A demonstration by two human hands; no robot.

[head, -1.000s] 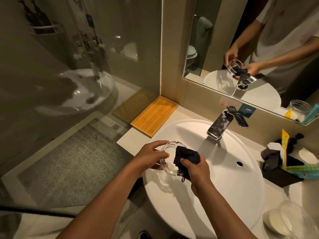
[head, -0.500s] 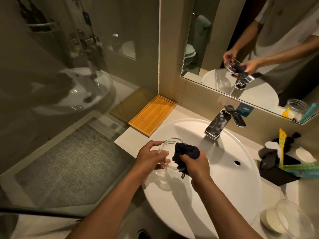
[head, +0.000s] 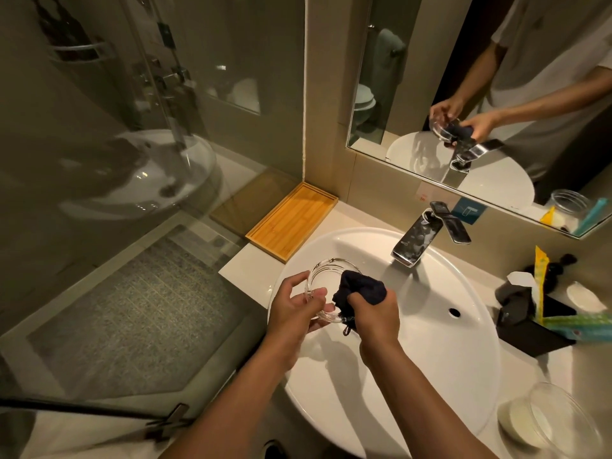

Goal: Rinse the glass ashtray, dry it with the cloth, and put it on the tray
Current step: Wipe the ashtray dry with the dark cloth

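Note:
The round clear glass ashtray (head: pixel 326 273) is held tilted above the left part of the white sink (head: pixel 447 342). My left hand (head: pixel 294 306) grips its near rim with fingers and thumb. My right hand (head: pixel 374 313) is closed around a bunched dark blue cloth (head: pixel 361 288), which is pressed against the ashtray's right side and hides that part of it. The bamboo tray (head: pixel 291 220) lies bare on the counter behind and to the left of the sink, against the wall.
A chrome faucet (head: pixel 417 238) juts over the basin's far side. A black stand with coloured packets (head: pixel 543 313) and a glass jar (head: pixel 546 422) sit at the right. A glass shower wall (head: pixel 149 160) stands left; a mirror (head: pixel 480 94) hangs behind.
The cloth has shifted from inside the ashtray toward its right rim, and my left fingers have changed their hold on the rim. Both hands stay over the sink.

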